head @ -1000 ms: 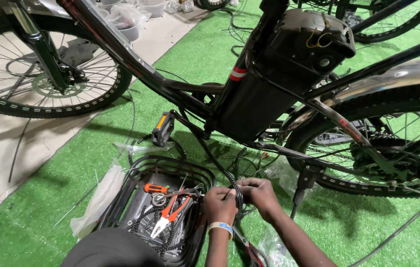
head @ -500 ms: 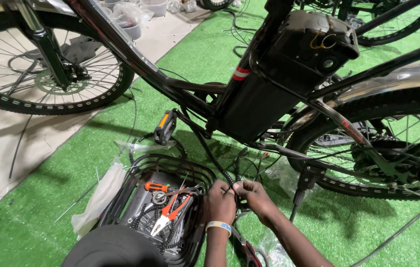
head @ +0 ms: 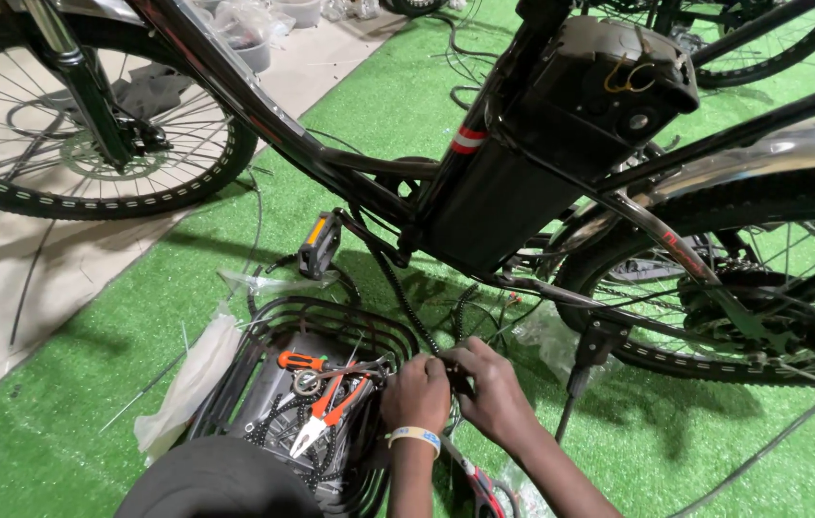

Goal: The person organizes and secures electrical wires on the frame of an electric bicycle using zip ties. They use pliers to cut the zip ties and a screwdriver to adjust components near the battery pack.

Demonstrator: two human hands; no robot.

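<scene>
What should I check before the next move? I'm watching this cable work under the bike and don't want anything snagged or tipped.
1. Both hands on the cables: ok, left hand and right hand meet at the black cables.
2. Connector seated: cannot tell, fingers hide it.
3. Bike steady: ok, kickstand is down on the green turf.
4. Tools within reach: ok, orange-handled pliers lie in the black wire basket beside the left hand.
5. Pedal clear of hands: ok.
</scene>
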